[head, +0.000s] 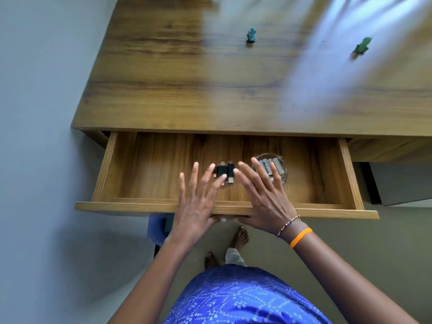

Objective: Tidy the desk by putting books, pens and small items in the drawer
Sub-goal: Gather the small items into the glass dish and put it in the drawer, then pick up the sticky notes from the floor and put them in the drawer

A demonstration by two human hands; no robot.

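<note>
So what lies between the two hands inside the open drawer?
In the head view, a small cluster of black USB sticks lies on the drawer floor between the left hand and the right hand, both open.

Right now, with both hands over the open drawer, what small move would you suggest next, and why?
Probably lift the right hand out and reach for the nearer green figure. Both hands are open and hold nothing, the USB sticks already lie in the drawer, and two small green figures remain on the desk.

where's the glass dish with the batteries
In the head view, the glass dish sits inside the open drawer, right of centre, beside the black USB sticks, partly under the right hand.
</note>
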